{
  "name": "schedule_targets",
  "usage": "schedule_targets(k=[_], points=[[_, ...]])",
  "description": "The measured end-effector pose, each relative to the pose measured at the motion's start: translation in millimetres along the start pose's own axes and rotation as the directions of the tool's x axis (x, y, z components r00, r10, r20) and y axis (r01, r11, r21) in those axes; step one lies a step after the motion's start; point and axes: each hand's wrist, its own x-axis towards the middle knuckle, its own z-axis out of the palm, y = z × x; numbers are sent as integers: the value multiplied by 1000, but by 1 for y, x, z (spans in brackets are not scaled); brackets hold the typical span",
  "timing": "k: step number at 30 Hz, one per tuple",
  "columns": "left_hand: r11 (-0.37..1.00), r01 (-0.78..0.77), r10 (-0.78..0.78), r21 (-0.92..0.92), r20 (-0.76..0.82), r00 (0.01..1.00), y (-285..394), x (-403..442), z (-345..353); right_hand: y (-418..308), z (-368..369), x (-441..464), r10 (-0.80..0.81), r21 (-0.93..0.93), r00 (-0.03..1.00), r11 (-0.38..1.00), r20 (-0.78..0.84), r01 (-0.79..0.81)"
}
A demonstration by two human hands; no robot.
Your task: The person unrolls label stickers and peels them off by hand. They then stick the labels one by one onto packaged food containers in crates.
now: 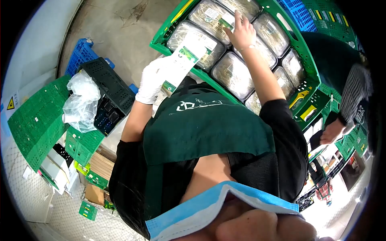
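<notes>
My left hand (152,79), in a white glove, grips a long strip of white-and-green labels (187,55) that hangs over the crate's near edge. Bare, my right hand (242,35) lies over the packs with its fingers apart, its thumb beside a green-and-white label on a clear pack (210,17). Several clear plastic packs of pale, thin strands, perhaps sprouts, sit in rows inside a green crate (299,48). Some carry small white labels. The strip partly covers one pack (185,35), and my right forearm hides parts of others.
At left stand a black crate (110,82), a crumpled clear plastic bag (82,100), a stack of green crates (38,120) and a blue crate (80,54). A co-worker's hand (332,131) shows at right, near more green crates. Another blue crate (299,15) stands behind.
</notes>
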Motion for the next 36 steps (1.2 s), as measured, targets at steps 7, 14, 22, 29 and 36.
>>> schedule_targets(k=[7, 14, 22, 29, 36], points=[[978, 140, -170, 155, 202, 965, 2, 16, 23, -36, -101, -47, -399, 880, 882, 474, 252, -37], [776, -293, 254, 559, 149, 956, 5, 38, 61, -14, -90, -22, -294, 682, 955, 705, 32, 194], [983, 79, -86, 164, 36, 996, 13, 26, 52, 96, 61, 95, 237, 140, 955, 955, 180, -263], [984, 67, -54, -162, 81, 995, 20, 20, 74, 27, -65, -11, -261, 897, 915, 402, 308, -187], [932, -63, -72, 357, 352, 933, 17, 28, 104, 17, -116, -87, -287, 918, 921, 370, 262, -146]])
